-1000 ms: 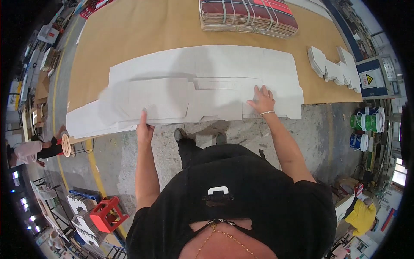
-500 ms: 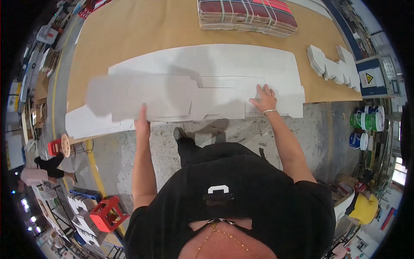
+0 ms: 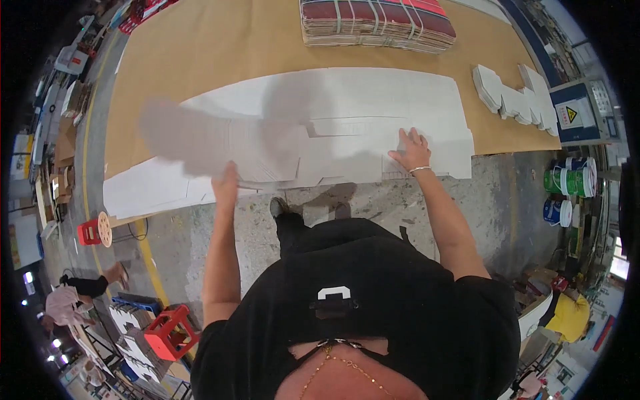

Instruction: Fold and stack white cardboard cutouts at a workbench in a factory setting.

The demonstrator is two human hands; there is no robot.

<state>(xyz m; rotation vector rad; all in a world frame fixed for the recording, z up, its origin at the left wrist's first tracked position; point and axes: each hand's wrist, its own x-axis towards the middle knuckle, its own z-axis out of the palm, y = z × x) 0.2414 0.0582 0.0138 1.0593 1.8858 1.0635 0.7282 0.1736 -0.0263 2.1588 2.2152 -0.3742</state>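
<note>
A white die-cut cardboard sheet [image 3: 347, 153] lies along the near edge of the table. Its left part [image 3: 193, 137] is raised, folded upward and blurred by motion. My left hand [image 3: 225, 187] grips the near edge of this raised part, its far fingers hidden by the board. Spread flat on the right part of the sheet, my right hand [image 3: 412, 153] presses down and wears a bracelet at the wrist. Beneath and beyond lies more white cardboard [image 3: 387, 90], also showing at the left as a pale strip [image 3: 147, 190].
Brown paper [image 3: 220, 47] covers the table. A strapped bundle of dark red board [image 3: 377, 27] sits at the far side, and white cut pieces [image 3: 517, 100] stand at the right. Paint buckets [image 3: 570, 180], a red stool [image 3: 170, 333] and other people are around.
The left part of the sheet has lifted and bent further upward, with my left hand shifting slightly right. My right hand stays nearly in place. A person at the far left has moved.
</note>
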